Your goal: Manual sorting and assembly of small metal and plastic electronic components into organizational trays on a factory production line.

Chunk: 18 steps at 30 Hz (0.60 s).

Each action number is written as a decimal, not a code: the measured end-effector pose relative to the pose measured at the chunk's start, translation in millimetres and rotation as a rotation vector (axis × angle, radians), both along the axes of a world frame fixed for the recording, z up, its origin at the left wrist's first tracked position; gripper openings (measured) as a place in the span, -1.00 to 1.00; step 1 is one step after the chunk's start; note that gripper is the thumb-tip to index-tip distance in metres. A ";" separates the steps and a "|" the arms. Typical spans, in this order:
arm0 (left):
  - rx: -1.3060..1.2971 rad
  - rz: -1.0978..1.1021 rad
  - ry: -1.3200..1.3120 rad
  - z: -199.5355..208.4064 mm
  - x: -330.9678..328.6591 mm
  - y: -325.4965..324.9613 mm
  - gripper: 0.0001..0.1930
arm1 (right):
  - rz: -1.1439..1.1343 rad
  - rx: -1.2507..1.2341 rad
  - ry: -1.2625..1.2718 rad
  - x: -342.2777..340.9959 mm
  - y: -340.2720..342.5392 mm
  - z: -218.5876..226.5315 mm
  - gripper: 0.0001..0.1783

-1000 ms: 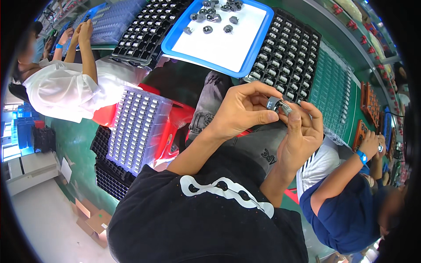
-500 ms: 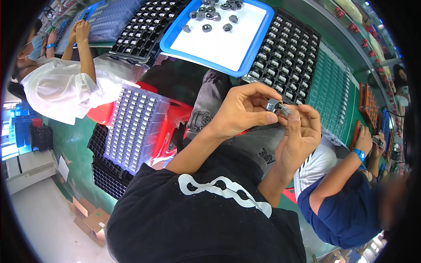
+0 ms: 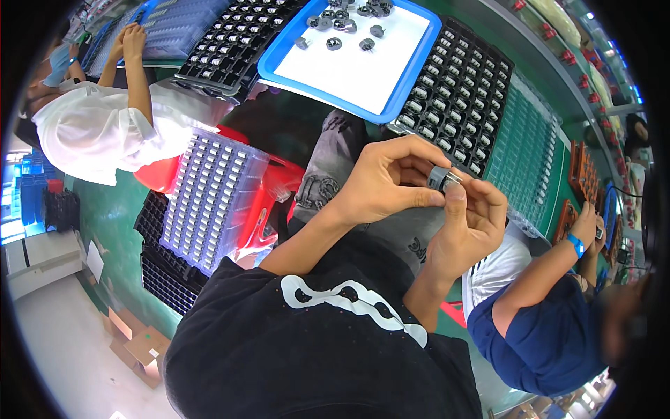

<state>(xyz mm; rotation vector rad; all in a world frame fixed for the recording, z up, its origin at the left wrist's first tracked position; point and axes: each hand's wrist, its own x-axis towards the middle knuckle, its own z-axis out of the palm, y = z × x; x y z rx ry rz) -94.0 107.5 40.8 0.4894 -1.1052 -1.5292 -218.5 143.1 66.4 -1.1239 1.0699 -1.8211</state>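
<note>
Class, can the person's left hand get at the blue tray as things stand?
Probably yes: the near rim of the blue tray lies just beyond the left hand with nothing visible between, though it holds a grey cylindrical component.

Just off centre towards 2 o'clock, the left hand point(image 3: 394, 178) pinches a small dark grey part point(image 3: 439, 179) between thumb and fingertips; its metal pins point towards 3 o'clock, where the right hand point(image 3: 471, 223) cups close, its exact contact unclear. At 12 o'clock lies a blue-rimmed tray point(image 3: 410, 70) with loose grey parts point(image 3: 345, 25); filled black trays point(image 3: 466, 80) flank it at 11 and 1. Co-workers point(image 3: 551, 328) sit at 10 and 4.
</note>
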 end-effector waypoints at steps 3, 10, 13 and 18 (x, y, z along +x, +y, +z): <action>-0.051 0.036 -0.050 3.5 4.7 0.1 -0.58 | 0.000 0.002 0.021 -0.9 1.5 -1.5 -0.75; -0.192 0.193 -0.208 4.8 9.5 -1.3 -0.59 | 0.036 0.080 0.098 3.8 4.4 2.2 -0.79; -0.232 0.251 -0.240 5.1 8.4 -0.7 -0.60 | 0.000 -0.001 0.249 3.5 2.6 -4.2 -0.76; -0.488 0.550 -0.456 0.1 6.8 -3.6 -0.61 | -0.033 0.010 0.385 4.3 1.2 -17.7 -0.74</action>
